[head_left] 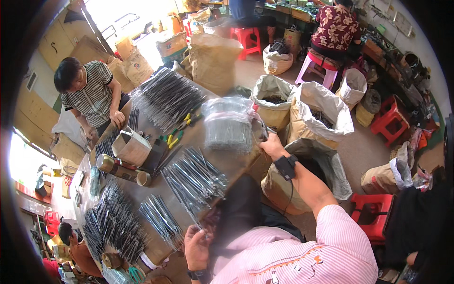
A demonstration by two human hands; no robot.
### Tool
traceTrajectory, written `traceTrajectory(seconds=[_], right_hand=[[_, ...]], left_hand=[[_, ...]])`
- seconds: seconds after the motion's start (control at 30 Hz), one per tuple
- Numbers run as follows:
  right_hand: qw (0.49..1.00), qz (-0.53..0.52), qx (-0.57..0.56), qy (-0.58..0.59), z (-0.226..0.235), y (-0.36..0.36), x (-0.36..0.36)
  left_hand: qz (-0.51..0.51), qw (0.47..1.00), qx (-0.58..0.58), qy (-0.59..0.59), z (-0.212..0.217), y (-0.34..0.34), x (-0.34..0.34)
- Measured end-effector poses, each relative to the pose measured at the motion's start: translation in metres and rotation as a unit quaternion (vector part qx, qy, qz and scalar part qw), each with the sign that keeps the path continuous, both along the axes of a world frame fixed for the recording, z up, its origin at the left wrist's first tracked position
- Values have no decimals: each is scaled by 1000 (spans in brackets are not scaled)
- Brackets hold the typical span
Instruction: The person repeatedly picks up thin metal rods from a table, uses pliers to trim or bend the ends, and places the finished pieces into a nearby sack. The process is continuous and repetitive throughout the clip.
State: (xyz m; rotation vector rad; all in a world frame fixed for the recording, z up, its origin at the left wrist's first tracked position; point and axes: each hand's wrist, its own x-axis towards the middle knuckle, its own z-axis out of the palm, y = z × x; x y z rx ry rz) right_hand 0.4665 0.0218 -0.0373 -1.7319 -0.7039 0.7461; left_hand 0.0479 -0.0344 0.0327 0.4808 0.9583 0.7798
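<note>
A thin rod (201,226) is pinched in the left hand (196,246) off the table's (236,163) near edge. The right hand (269,142) is closed on a bagged rod bundle (228,125) at the far edge, apparently to steady it.

Yellow-handled pliers (175,137) lay near a small cardboard box (132,147) on the table (236,161); open sacks (320,110) (some grey-white, some brown) stood beside red stools (373,215).
</note>
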Motion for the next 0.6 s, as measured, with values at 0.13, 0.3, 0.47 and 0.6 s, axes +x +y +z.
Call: traceTrajectory(seconds=[0.13, 0.3, 0.47, 0.6], right_hand=[[948, 99, 18, 301, 3, -30, 3], [910, 84, 7, 406, -5, -15, 11], [960, -7, 37, 278, -17, 25, 6], [992, -40, 58, 104, -15, 27, 5]], left_hand=[[0, 1000, -5, -2, -4, 0, -8], [-9, 1000, -5, -1, -4, -2, -1], [-22, 1000, 2, 5, -3, -5, 5], [-9, 1000, -7, 13, -7, -10, -2]])
